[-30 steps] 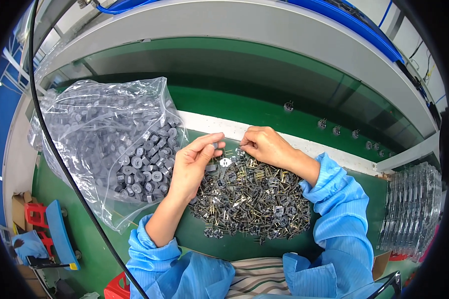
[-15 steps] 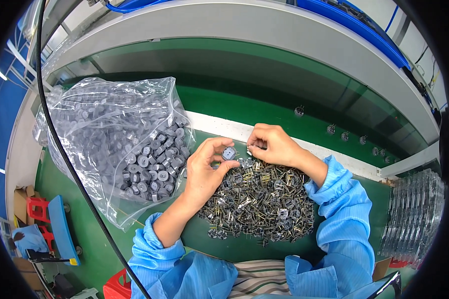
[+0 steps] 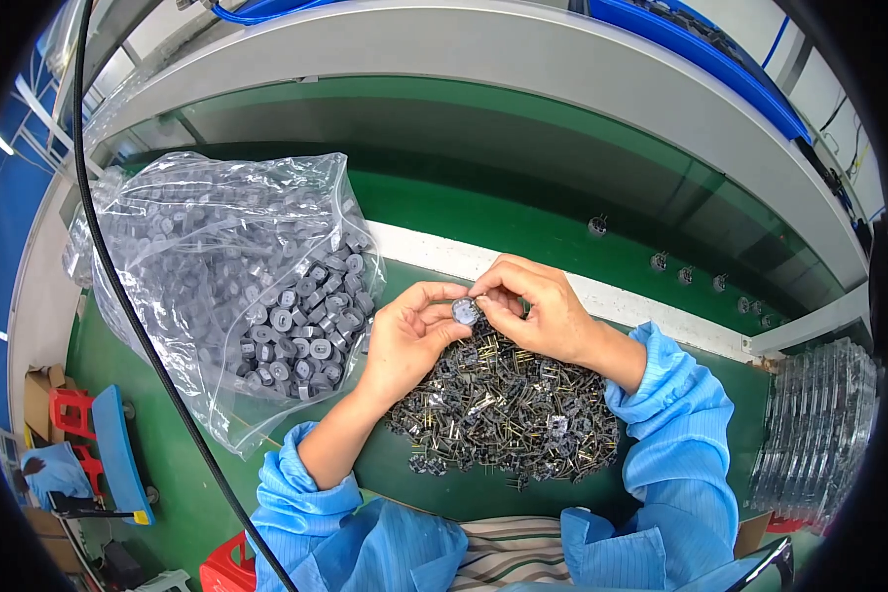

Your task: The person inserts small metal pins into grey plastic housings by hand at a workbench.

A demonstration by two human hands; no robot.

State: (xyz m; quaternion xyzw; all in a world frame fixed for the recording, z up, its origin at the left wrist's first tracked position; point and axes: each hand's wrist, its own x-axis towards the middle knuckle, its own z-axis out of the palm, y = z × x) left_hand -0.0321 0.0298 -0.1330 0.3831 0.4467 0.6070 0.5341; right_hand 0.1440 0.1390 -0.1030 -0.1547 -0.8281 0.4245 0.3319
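So, big stuff first: a long grey beam (image 3: 444, 49) arches across well beyond the pile (image 3: 503, 405), with a green strip (image 3: 464, 209) on its near side and a white rail (image 3: 426, 250) nearer again, just past the pile; the green bench (image 3: 562, 493) sits under the pile and shows bare on its near side. Left of the pile there's a huge clear bag (image 3: 168, 257), slumped over and full of grey caps, with a bunch of them (image 3: 321, 348) bunched up on the side facing the pile; a stack of clear trays (image 3: 814, 424) is over to the right of it; the pile itself is a messy spread of dark little parts with brassy pins, all jumbled together.

Both hands meet over the far edge of the pile, blue sleeves pushed up; the left hand (image 3: 405, 340) comes in from the pile's left, thumb and fingers clamped on one round grey cap (image 3: 465, 312); the right hand (image 3: 543, 311) comes in from its right, thumb and forefinger together, tips touching the cap's edge; can't tell what, if anything, is between those tips, way too small. The cap is right above the pile's far left edge; smallest of all, a few pinned pieces (image 3: 658, 260) stand on the strip, beyond the pile and off to its right.
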